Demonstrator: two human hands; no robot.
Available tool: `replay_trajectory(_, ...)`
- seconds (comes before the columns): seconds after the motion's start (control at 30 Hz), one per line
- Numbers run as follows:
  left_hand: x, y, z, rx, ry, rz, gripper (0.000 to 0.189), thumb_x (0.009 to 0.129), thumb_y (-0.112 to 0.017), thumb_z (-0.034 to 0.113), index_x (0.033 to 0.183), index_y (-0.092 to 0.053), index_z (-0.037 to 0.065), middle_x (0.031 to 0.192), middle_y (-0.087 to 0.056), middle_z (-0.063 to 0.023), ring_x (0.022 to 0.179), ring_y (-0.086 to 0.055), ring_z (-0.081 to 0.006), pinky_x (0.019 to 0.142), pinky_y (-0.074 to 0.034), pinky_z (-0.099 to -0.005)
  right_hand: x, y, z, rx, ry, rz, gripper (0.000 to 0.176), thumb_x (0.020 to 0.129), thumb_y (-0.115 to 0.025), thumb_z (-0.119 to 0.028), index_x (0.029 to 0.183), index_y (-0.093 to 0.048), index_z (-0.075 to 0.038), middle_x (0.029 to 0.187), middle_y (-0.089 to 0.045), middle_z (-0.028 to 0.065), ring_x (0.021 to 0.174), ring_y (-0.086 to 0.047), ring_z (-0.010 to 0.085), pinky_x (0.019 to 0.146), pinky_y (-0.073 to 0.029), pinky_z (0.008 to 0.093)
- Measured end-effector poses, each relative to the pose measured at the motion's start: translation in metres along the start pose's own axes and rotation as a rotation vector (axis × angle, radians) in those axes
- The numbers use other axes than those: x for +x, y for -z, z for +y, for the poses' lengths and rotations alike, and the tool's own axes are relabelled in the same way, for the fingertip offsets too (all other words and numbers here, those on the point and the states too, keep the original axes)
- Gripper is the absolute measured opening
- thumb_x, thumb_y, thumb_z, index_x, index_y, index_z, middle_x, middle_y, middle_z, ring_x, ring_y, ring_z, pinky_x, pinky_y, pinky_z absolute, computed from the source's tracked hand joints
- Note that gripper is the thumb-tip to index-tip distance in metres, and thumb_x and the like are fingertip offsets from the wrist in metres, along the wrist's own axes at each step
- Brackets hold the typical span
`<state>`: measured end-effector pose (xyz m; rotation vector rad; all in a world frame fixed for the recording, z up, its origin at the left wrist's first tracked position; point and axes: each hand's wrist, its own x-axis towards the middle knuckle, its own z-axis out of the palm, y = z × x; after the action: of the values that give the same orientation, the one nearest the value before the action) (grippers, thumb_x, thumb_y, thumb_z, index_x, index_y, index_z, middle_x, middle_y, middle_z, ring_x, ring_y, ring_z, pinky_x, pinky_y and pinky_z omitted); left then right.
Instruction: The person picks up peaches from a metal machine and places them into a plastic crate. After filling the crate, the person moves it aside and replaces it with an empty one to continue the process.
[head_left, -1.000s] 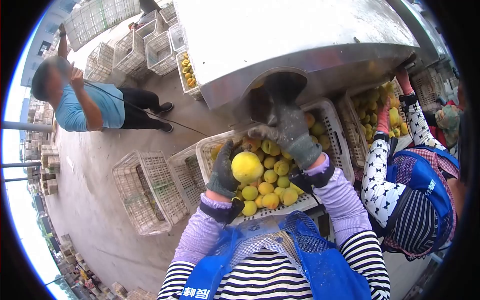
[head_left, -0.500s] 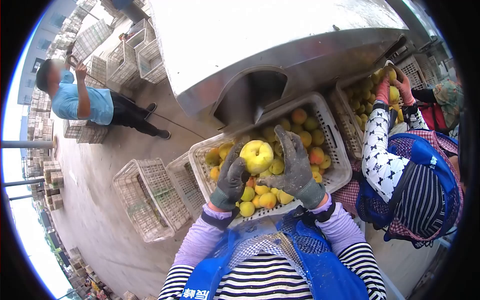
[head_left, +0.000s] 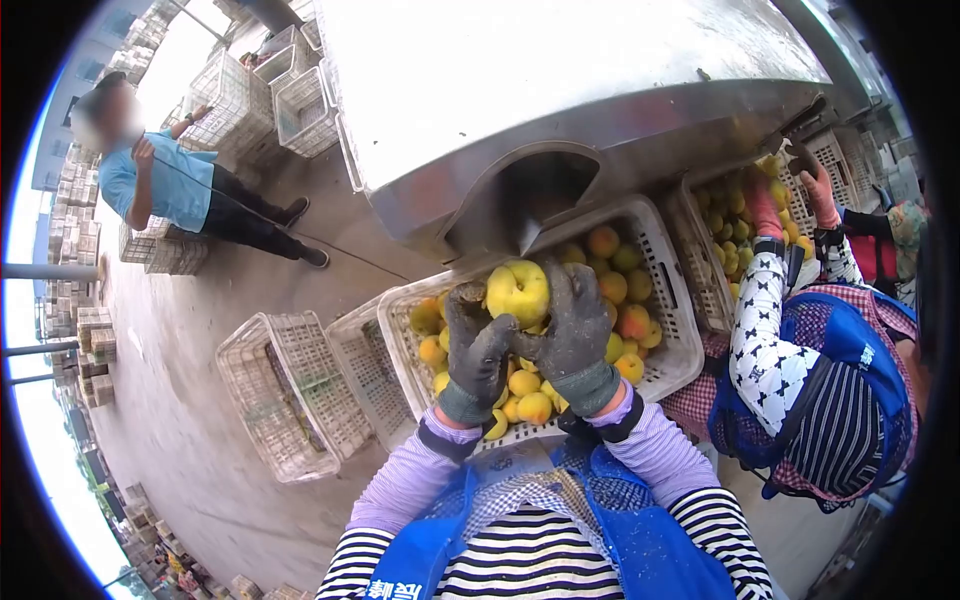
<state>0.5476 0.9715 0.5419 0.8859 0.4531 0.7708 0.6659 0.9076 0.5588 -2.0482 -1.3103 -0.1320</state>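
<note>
A yellow peach (head_left: pixel 518 290) with a dimpled top is held up between my two grey-gloved hands. My left hand (head_left: pixel 474 350) grips its left side, with the thumb below it. On the other side, the fingers of my right hand (head_left: pixel 572 335) close against the fruit, and both thumbs almost meet underneath. Beneath my hands stands a white plastic crate (head_left: pixel 683 365) holding many yellow and orange peaches (head_left: pixel 632 322). My gloves hide part of the fruit in it.
A metal machine (head_left: pixel 600 130) with a chute opening (head_left: pixel 535 195) overhangs the crate's far side. More white crates (head_left: pixel 285 395) stand at left. On the right, a co-worker (head_left: pixel 810 370) handles fruit in another crate. A person in a blue shirt (head_left: pixel 185 185) stands at far left.
My right hand, spread open beside the peach before, has closed in against it. The peach has risen slightly. The co-worker's hands have parted and the person at left has lowered an arm.
</note>
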Motion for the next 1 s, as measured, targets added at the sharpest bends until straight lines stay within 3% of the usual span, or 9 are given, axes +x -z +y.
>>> replay_trajectory(0.3, -0.017, 0.066, -0.044, 0.524, 0.068, 0.233, 0.063, 0.093, -0.064, 0.023, 0.145, -0.037, -0.001, 0.14, -0.046, -0.0209, 0.132, -0.044, -0.0312, 0.111, -0.037, -0.0408, 0.098, -0.06, 0.047, 0.034, 0.032, -0.07, 0.068, 0.072, -0.082, -0.048, 0.124, -0.061, -0.009, 0.11, -0.066, 0.0177, 0.101, -0.065, 0.0367, 0.084, -0.053, 0.0479)
replay_trajectory(0.47, -0.032, 0.086, -0.093, 1.233, 0.099, -0.11, 0.064, 0.081, -0.072, 0.024, 0.137, -0.048, 0.003, 0.131, -0.052, -0.0259, 0.124, -0.048, -0.0425, 0.108, -0.04, -0.0481, 0.036, -0.016, 0.085, 0.04, 0.038, -0.299, 0.048, 0.08, -0.078, -0.038, 0.117, -0.065, -0.009, 0.105, -0.068, 0.0157, 0.099, -0.066, 0.0352, 0.083, -0.054, 0.0465)
replay_trajectory(0.57, -0.031, 0.068, -0.125, 1.544, 0.188, -0.11, 0.064, 0.083, -0.067, 0.02, 0.141, -0.047, 0.006, 0.143, -0.046, -0.022, 0.131, -0.044, -0.043, 0.112, -0.035, -0.0512, -0.044, -0.045, 0.119, -0.329, 0.07, -0.783, 0.029, 0.086, -0.071, -0.031, 0.106, -0.069, -0.009, 0.1, -0.071, 0.0145, 0.092, -0.069, 0.0333, 0.077, -0.056, 0.045)
replay_trajectory(0.67, 0.013, 0.064, -0.141, 1.985, -0.491, -0.18, 0.066, 0.08, -0.07, 0.023, 0.14, -0.048, 0.008, 0.142, -0.047, -0.0212, 0.13, -0.045, -0.0421, 0.11, -0.035, -0.0519, -0.121, -0.119, 0.173, -0.346, 0.035, -0.829, 0.02, 0.089, -0.065, -0.025, 0.103, -0.069, -0.01, 0.103, -0.071, 0.0133, 0.089, -0.07, 0.0332, 0.076, -0.056, 0.0456)
replay_trajectory(0.73, 0.063, 0.069, -0.18, 2.181, -0.171, -0.422, 0.068, 0.078, -0.072, 0.026, 0.139, -0.05, 0.008, 0.142, -0.047, -0.0217, 0.13, -0.046, -0.041, 0.109, -0.036, -0.052, -0.117, -0.13, 0.161, -0.271, -0.133, -0.881, 0.02, 0.091, -0.062, -0.022, 0.105, -0.069, -0.01, 0.106, -0.071, 0.0138, 0.09, -0.071, 0.0342, 0.077, -0.056, 0.0461)
replay_trajectory(0.9, 0.071, 0.064, -0.139, 1.823, -0.083, -0.861, 0.063, 0.077, -0.071, 0.027, 0.134, -0.054, 0.007, 0.134, -0.051, -0.0189, 0.123, -0.051, -0.0362, 0.104, -0.04, -0.05, -0.105, -0.067, 0.172, 0.047, -0.262, -0.883, 0.042, 0.089, -0.067, -0.034, 0.122, -0.064, -0.007, 0.119, -0.068, 0.0183, 0.105, -0.067, 0.0348, 0.087, -0.055, 0.0424)
replay_trajectory(0.93, 0.048, 0.071, -0.129, 1.637, -0.151, -0.756, 0.061, 0.077, -0.07, 0.026, 0.133, -0.054, 0.006, 0.132, -0.053, -0.0173, 0.121, -0.052, -0.034, 0.103, -0.041, -0.048, -0.096, -0.041, 0.167, 0.095, -0.19, -0.83, 0.048, 0.089, -0.068, -0.037, 0.126, -0.063, -0.007, 0.121, -0.067, 0.0192, 0.108, -0.066, 0.0347, 0.089, -0.054, 0.0417)
replay_trajectory(0.97, 0.027, 0.079, -0.122, 1.449, -0.21, -0.661, 0.059, 0.078, -0.069, 0.026, 0.131, -0.055, 0.006, 0.129, -0.055, -0.0156, 0.119, -0.054, -0.0318, 0.102, -0.042, -0.0459, -0.085, -0.024, 0.161, 0.221, -0.434, -0.869, 0.066, 0.084, -0.074, -0.045, 0.135, -0.056, -0.006, 0.123, -0.065, 0.0194, 0.114, -0.064, 0.0328, 0.095, -0.052, 0.0397)
replay_trajectory(1.0, 0.013, 0.09, -0.124, 1.001, -0.007, -0.53, 0.056, 0.078, -0.068, 0.028, 0.128, -0.056, 0.003, 0.119, -0.056, -0.014, 0.114, -0.054, -0.0285, 0.099, -0.043, -0.0416, -0.081, -0.013, 0.154, 0.383, -0.527, -0.789, 0.067, 0.084, -0.074, -0.044, 0.135, -0.056, -0.006, 0.123, -0.065, 0.0194, 0.114, -0.064, 0.0329, 0.095, -0.052, 0.0395)
